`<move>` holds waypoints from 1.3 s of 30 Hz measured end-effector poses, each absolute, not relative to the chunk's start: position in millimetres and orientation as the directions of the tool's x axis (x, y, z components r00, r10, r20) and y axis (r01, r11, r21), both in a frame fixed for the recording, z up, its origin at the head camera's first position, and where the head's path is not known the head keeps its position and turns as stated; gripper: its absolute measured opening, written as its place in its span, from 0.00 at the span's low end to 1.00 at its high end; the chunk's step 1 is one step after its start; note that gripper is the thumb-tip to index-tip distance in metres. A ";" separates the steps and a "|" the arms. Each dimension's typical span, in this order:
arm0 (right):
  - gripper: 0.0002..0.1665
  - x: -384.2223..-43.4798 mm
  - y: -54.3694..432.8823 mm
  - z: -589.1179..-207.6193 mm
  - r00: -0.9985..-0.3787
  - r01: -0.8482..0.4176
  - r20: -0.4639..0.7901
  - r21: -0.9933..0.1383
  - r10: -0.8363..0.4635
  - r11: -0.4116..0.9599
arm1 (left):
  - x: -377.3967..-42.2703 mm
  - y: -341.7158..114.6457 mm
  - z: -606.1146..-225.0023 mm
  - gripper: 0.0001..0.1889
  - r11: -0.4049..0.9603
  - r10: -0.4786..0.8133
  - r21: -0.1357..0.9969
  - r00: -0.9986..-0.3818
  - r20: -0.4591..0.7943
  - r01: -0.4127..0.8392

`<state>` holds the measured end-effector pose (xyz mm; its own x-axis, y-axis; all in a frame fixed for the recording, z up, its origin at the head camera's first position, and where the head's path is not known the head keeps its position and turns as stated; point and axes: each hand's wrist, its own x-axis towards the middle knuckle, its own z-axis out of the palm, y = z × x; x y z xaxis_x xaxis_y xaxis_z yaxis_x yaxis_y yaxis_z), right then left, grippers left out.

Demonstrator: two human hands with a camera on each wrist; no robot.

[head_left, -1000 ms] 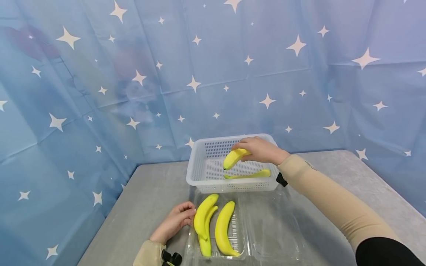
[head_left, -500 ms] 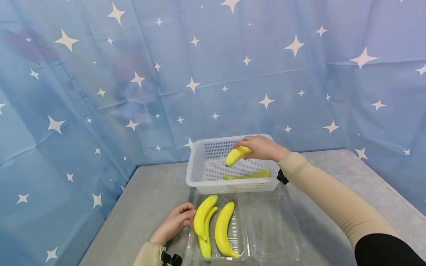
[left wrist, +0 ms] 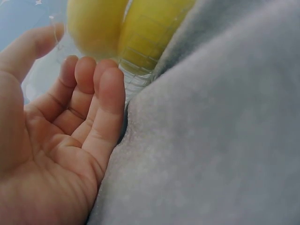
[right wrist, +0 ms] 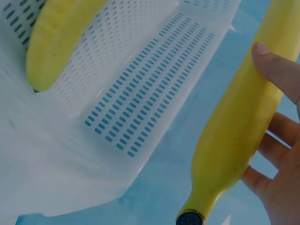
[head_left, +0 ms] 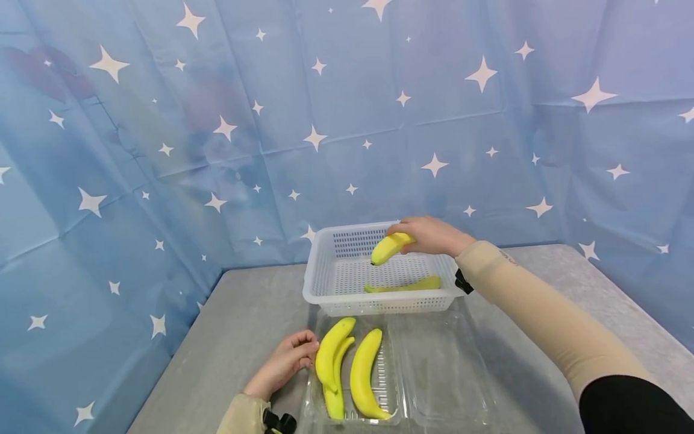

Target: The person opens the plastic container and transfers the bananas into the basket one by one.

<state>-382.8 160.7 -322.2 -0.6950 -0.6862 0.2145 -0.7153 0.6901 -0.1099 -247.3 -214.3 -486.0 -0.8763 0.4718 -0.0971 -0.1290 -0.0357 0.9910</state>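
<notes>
Yellow banana: up in the air over the white basket, slanting, its dark-tipped end lowest and pointing down toward the person's left.
Right hand: pinching that banana, thumb on one side, fingers on the other.
Basket: white translucent plastic, rectangular, slotted walls and floor; stands at the far side of the table, before the cloth.
Basket banana: one, lying lengthwise along the near wall.
Clamshell: clear plastic, lying open on the near side of the basket; ribbed half on the left, lid half on the right.
Clamshell bananas: three in the ribbed half. Left banana lies partly over a slimmer banana; right banana lies apart from both.
Left hand: at the clamshell's left edge, beside the left banana; fingers loosely bent, thumb held away from them. Cannot tell whether it pinches the rim.
Sleeves: beige, black further up the right arm.
Table: grey.
Cloth: blue, white four-pointed stars, creased.
</notes>
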 end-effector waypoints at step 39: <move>0.30 -420.0 142.4 -341.4 -0.746 -0.666 0.113 -0.131 -0.657 0.734 | -249.1 -215.6 -489.4 0.02 -0.078 0.483 0.993 -0.875 -0.037 -0.085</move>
<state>-420.0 142.4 -341.4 -0.7457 -0.6567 0.1126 -0.6663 0.7341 -0.1310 -249.1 -215.6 -489.4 -0.8751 0.4825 -0.0372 -0.0853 -0.0781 0.9933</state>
